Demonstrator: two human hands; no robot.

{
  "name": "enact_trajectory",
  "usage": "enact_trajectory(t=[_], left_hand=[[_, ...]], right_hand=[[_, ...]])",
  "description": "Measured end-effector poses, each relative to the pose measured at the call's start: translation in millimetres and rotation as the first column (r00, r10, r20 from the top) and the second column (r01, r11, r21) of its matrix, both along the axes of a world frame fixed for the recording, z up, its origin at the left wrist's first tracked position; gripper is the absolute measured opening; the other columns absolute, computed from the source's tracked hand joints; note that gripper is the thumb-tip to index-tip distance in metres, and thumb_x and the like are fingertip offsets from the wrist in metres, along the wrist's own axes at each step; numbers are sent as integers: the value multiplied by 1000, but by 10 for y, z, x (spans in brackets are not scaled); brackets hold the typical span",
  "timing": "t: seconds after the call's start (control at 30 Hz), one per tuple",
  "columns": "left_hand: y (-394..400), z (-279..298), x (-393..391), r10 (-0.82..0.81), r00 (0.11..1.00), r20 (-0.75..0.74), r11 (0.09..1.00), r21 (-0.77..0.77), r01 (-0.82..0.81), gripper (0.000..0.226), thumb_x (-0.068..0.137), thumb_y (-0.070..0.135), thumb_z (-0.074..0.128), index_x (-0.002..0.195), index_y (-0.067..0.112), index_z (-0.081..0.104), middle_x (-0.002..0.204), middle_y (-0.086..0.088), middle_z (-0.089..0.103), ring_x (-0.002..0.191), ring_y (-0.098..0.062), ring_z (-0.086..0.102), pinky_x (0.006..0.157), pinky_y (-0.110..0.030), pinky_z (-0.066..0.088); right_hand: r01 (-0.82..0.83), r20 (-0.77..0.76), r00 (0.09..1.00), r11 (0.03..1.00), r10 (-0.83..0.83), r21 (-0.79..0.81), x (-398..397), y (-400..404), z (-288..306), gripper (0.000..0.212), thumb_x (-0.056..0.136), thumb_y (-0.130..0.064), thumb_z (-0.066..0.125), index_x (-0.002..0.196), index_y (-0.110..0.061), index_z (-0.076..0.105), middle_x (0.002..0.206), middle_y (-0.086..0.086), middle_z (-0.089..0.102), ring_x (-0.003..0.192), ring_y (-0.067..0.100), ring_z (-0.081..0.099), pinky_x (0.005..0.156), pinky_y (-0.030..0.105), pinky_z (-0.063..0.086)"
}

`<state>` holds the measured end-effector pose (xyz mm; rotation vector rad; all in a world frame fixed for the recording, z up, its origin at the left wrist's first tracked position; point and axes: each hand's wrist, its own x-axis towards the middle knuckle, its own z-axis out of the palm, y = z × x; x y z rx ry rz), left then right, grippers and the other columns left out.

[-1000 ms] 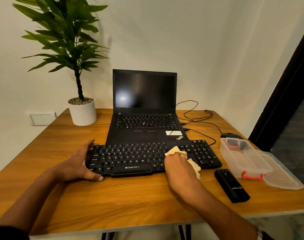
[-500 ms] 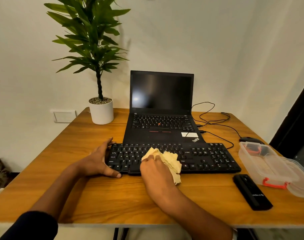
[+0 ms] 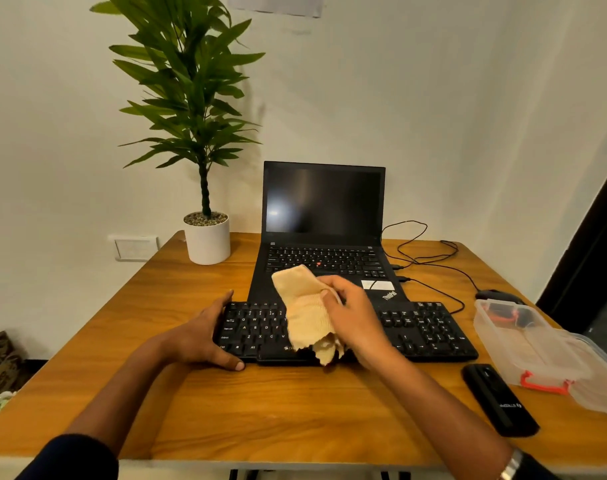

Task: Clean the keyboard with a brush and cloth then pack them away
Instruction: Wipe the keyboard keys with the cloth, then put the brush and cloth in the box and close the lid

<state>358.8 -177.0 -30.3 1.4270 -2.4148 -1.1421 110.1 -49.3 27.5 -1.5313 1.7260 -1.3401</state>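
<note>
On the brown wood-grain table (image 3: 295,410) the long black external keyboard (image 3: 416,327) lies crosswise near the middle, just in front of an open black laptop (image 3: 324,202) at twelve o'clock. The left hand (image 3: 198,336) grips the keyboard's left end, thumb along the front edge and fingers over the far edge, steadying it. The right hand (image 3: 355,318) pinches a crumpled pale-yellow cloth (image 3: 307,308), which it holds raised over the middle keys; the cloth's lower corner hangs down to about the front row, though whether it touches the keys cannot be told. At four o'clock a slim black bar-shaped object (image 3: 499,400) with white lettering lies on the table by itself; it may be the brush in its case, but no bristles show, so that is only a guess. At three o'clock sits a clear plastic storage box (image 3: 506,327) with an orange clasp, its lid (image 3: 593,382) lying open beside it and something dark and orange inside. Judging by this layout, the cloth wiping looks to be in hand or near its end: the brush-like object is set aside untouched, and packing is wholly left, since both cloth and that object are outside the box, which stands open and ready.
</note>
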Motion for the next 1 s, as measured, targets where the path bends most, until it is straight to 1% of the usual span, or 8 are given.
enact_trajectory(t=[0.07,0.2,0.33,0.43,0.57,0.7,0.83,1.0], left_hand=[[28,84,-44,-21,999,50,1000,22,20,158,35,62,91,152,40,-12,159,-4,16,143,-29,25,117,-49,31],[162,267,-285,-12,987,163,994,-109,30,155,34,80,78,156,31,-4,163,0,7,148,-28,15,120,-51,23],[487,533,-876,9,988,-155,930,-361,-65,66,92,39,62,150,25,33,155,4,30,138,-16,33,113,-37,35],[734,652,-1470,36,864,-502,991,-90,-94,43,100,41,46,140,24,49,135,7,54,120,-12,54,102,-34,47],[982,744,-2217,199,768,-609,928,368,52,48,100,52,41,118,15,65,110,-6,74,104,-24,69,91,-40,56],[1106,772,-2684,258,709,-657,889,449,93,28,96,24,60,118,6,62,106,-10,73,96,-25,71,80,-40,58],[1176,771,-3089,205,713,-670,901,413,129,29,91,8,65,121,8,61,112,-9,70,103,-26,68,85,-41,58],[1315,812,-3616,126,768,-628,932,339,125,33,90,0,65,122,8,58,107,-6,68,94,-20,67,77,-34,58]], right_hand=[[11,158,987,1000,-15,27,-131,38,68,26,98,-18,46,96,-39,60,103,-10,64,97,11,60,83,38,55],[73,346,933,994,-95,76,-392,136,158,24,99,-20,47,92,-38,60,103,-6,64,99,16,61,87,40,53],[100,499,850,982,-168,159,-702,271,189,18,97,-20,51,103,-31,63,112,3,63,103,22,63,87,43,55],[62,600,788,987,-139,147,-921,385,195,29,96,-11,52,123,-18,58,115,9,65,101,25,66,85,41,56],[50,672,735,996,-90,79,-1207,574,236,35,93,-1,50,124,-17,54,112,13,66,101,30,67,88,47,54],[117,596,789,989,-149,93,-1553,742,237,40,91,-2,52,127,-20,51,118,11,64,104,29,65,88,48,54],[250,419,863,959,-282,131,-1937,910,241,37,91,-23,62,127,-19,55,117,7,64,103,24,64,89,46,55],[423,172,873,884,-456,199,-2400,1017,285,11,90,-12,61,94,-23,63,103,3,67,99,23,64,89,47,53]])
